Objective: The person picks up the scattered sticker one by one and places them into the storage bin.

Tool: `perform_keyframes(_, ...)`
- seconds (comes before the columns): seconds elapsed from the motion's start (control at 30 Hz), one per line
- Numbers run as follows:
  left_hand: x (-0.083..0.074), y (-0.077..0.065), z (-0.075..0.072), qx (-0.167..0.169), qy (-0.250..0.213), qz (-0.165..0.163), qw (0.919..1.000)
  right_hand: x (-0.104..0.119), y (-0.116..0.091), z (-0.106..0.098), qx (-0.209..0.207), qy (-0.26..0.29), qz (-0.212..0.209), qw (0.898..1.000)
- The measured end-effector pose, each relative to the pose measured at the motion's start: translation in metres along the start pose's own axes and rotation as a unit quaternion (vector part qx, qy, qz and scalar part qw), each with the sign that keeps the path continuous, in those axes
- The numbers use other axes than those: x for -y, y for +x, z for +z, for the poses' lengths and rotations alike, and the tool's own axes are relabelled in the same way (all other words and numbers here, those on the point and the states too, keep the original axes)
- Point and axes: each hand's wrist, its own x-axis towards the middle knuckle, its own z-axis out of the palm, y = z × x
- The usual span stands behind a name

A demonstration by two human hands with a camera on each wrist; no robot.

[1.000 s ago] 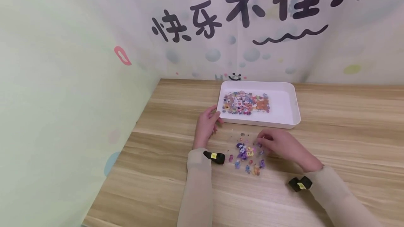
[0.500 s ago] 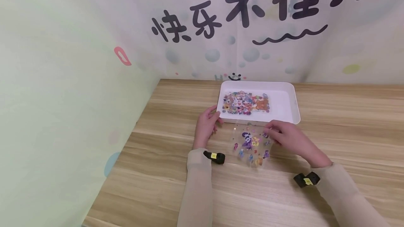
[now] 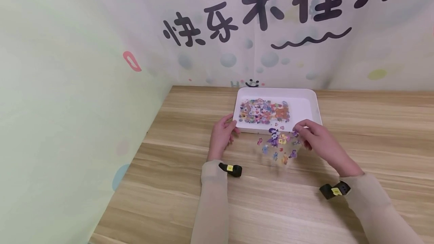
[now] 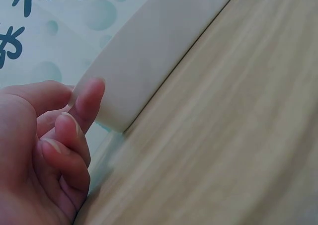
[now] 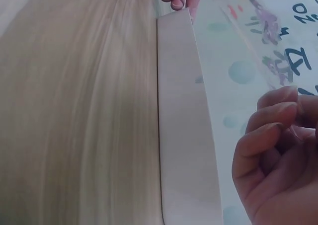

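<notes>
A clear sticker sheet (image 3: pixel 278 142) printed with small purple, yellow and blue pony figures hangs from my right hand (image 3: pixel 313 136), which pinches its right edge between thumb and fingers. The sheet is raised over the front wall of a white tray (image 3: pixel 305 110). In the right wrist view part of the see-through sheet (image 5: pixel 271 26) shows above the curled fingers (image 5: pixel 263 140). My left hand (image 3: pixel 222 136) grips the tray's front left corner; in the left wrist view its thumb and forefinger pinch the rim beside the tray wall (image 4: pixel 144 51).
Inside the tray, on its left side, lie several overlapping sticker sheets (image 3: pixel 261 111) with bears and other colourful figures. The tray stands on a wood-grain table (image 3: pixel 176 161) near the back wall covering (image 3: pixel 210 63), which bears large dark lettering. A pale green wall (image 3: pixel 68 123) bounds the left.
My right hand has lifted the pony sticker sheet off the table and carried it up, away from me and slightly right, to the tray's front edge. The left hand has stayed put.
</notes>
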Motion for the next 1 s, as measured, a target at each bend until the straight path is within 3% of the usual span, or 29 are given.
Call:
perform_keyframes(0.3, -0.002, -0.001, 0.000, -0.002, -0.001, -0.003, 1.0000, -0.004, 0.000, -0.004, -0.026, 0.055, 0.007, 0.998)
perform_keyframes(0.57, -0.001, 0.000, 0.000, 0.000, 0.003, 0.003, 1.0000, -0.009, 0.003, -0.005, -0.078, 0.099, 0.016, 0.992)
perform_keyframes(1.0, 0.000, -0.001, 0.000, 0.000, -0.007, 0.009, 0.9999, -0.011, 0.006, -0.005, -0.107, 0.122, 0.034, 0.986)
